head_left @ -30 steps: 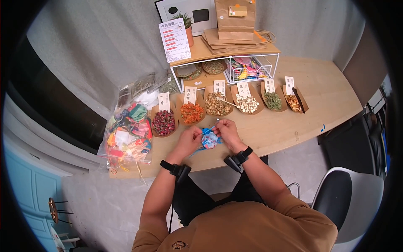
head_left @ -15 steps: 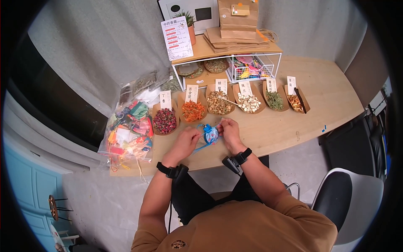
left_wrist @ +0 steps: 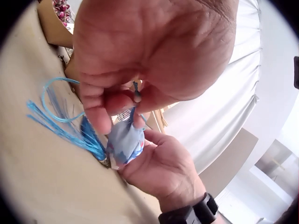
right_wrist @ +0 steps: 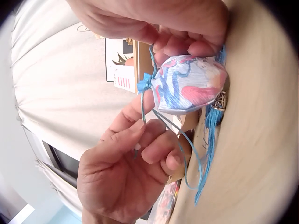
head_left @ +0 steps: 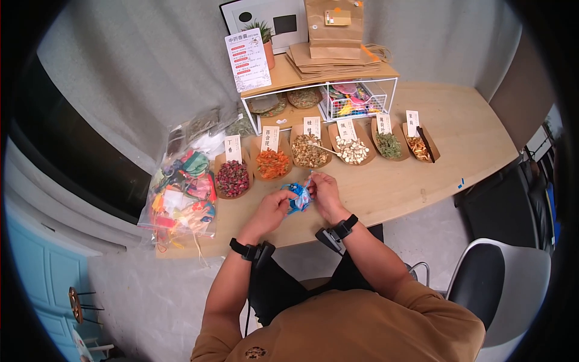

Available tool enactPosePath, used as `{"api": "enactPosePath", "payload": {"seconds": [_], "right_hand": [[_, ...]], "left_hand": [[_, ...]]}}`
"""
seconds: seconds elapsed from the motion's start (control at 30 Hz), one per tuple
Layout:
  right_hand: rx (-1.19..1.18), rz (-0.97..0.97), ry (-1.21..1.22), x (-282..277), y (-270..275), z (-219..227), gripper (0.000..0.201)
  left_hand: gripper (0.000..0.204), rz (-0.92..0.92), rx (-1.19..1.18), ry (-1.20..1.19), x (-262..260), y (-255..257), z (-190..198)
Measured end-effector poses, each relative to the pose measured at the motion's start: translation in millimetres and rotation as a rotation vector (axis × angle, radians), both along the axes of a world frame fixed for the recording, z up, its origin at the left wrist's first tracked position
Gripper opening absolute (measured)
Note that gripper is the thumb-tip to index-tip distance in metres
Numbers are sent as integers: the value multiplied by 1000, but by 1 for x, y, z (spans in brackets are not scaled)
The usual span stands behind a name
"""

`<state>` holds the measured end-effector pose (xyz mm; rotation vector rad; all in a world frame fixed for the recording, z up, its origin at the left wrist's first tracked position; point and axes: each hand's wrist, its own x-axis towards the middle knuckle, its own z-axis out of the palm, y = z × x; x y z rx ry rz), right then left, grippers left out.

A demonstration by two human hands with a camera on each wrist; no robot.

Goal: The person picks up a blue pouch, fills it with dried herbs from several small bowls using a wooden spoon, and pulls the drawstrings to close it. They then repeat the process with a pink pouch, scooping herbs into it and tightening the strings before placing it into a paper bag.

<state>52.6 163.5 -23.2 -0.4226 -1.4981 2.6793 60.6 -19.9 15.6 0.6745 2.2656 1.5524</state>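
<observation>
A small blue, white and pink pouch (head_left: 303,196) hangs between the two hands, low over the table. Its gathered neck, cord and printed side show in the right wrist view, where the left hand (right_wrist: 128,172) pinches the thin blue cord (right_wrist: 143,109) between thumb and finger. At the top of that view the right hand (right_wrist: 187,23) grips the other cord strand, with curled fingers beside the pouch (right_wrist: 189,86). A blue tassel (right_wrist: 212,135) with a metal bead hangs from the pouch. In the left wrist view the left hand (left_wrist: 149,51) is above the pouch (left_wrist: 125,142), the right hand (left_wrist: 163,168) below.
Several paper trays of dried flowers and herbs, such as the rose buds (head_left: 233,177), line the table (head_left: 386,187) beyond the hands. A clear bag of colourful pouches (head_left: 187,199) lies left. Behind stands a shelf (head_left: 338,77) with paper bags. A chair (head_left: 512,283) is at right.
The left hand moved away to the left with the cord, then came back close to the pouch. The pouch has turned and tilted between the hands; the right hand has moved little.
</observation>
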Motion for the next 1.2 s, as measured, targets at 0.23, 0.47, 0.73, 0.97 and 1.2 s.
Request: {"api": "enactPosePath", "payload": {"seconds": [0.23,0.47,0.73,0.97,1.2], "right_hand": [[-26,-103,-57,0,-3,3,20],[-103,-169,-99,1,-2,4,18],[-94,-201,-53,4,-1,8,18],[-160,-175,-63,14,1,5,20],[-224,-292,-30,17,-4,5,21]], "left_hand": [[18,16,-150,467,9,7,12],[14,-4,-247,516,11,1,20],[14,87,-162,489,12,3,16],[13,147,-193,467,12,8,15],[11,135,-177,451,9,7,3]]}}
